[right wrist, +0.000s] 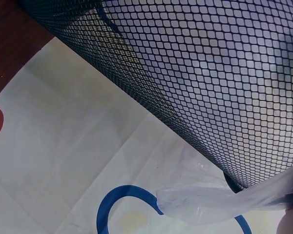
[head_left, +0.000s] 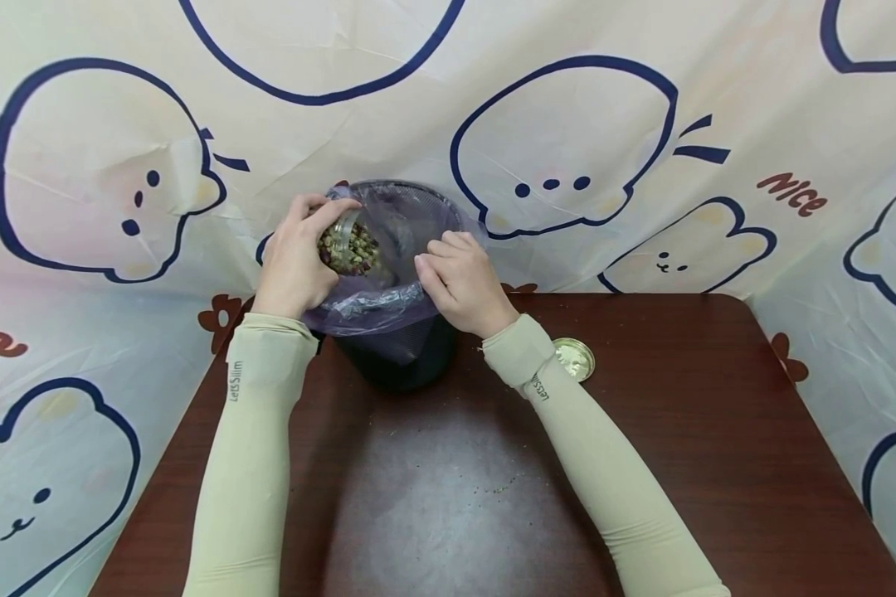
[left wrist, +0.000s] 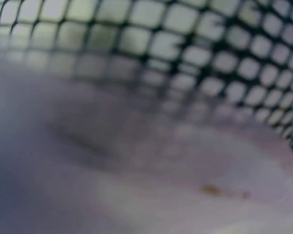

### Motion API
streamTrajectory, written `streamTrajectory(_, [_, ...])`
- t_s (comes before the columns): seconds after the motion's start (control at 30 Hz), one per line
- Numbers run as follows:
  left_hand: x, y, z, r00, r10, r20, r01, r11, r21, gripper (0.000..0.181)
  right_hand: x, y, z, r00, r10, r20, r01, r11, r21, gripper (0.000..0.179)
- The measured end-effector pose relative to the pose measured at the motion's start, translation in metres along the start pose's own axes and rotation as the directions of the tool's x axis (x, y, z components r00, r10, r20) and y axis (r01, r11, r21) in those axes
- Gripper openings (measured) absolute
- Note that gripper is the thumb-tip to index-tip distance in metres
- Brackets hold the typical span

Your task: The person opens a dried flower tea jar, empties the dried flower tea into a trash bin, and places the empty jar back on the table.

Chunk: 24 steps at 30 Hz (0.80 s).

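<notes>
A pale cloth (head_left: 343,137) printed with blue-outlined animals was hung behind and at the sides of a dark reddish-brown table (head_left: 687,431). Both forearms were covered by pale sleeves (head_left: 246,473). At the table's far side, left of its middle, a dark mesh bin (head_left: 399,369) was placed upright, lined with a translucent purple bag (head_left: 381,308) whose edge was folded over the rim. At the bag's right edge, its film was pinched by the right hand (head_left: 466,282), with fingers curled. At its left side, a clear jar (head_left: 334,239) was grasped by the left hand (head_left: 293,261) and held tilted over the bag's mouth; greenish and dark-red dried buds (head_left: 354,255) were seen at the jar. To the right, a gold-toned round lid (head_left: 577,360) was left on the table, just beside the right sleeve. Tiny crumbs (head_left: 500,489) were scattered nearer.
</notes>
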State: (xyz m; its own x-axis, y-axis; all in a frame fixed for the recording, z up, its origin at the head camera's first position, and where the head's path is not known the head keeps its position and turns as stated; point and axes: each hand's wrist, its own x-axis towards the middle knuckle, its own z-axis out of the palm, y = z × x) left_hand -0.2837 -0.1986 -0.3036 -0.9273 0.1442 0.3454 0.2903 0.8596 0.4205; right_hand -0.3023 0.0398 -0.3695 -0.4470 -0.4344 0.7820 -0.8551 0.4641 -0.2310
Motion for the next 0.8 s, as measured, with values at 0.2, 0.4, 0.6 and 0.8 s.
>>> streamTrajectory(0.2, [-0.0002, -0.0001, -0.0003, 1.0, 0.003, -0.002, -0.003, 1.0, -0.015, 0.098, 0.0, 0.0, 0.0001, 1.0, -0.005, -0.002, 0.005, 1.0, -0.007, 0.042])
streamTrajectory(0.4, [-0.0003, -0.0002, -0.0004, 1.0, 0.001, 0.001, -0.001, 1.0, -0.014, 0.098, 0.0001, 0.0002, 0.0004, 1.0, -0.005, -0.006, 0.005, 1.0, -0.002, 0.041])
streamTrajectory(0.6, [-0.0003, -0.0003, -0.0002, 1.0, 0.008, -0.007, -0.008, 1.0, -0.017, 0.098, 0.0001, -0.0001, 0.0005, 1.0, -0.005, -0.012, 0.005, 1.0, 0.007, 0.041])
streamTrajectory(0.8, [-0.0002, -0.0004, 0.0001, 1.0, 0.013, -0.018, -0.013, 1.0, -0.024, 0.098, -0.0001, 0.0001, 0.0005, 1.0, -0.005, -0.009, 0.005, 1.0, 0.002, 0.041])
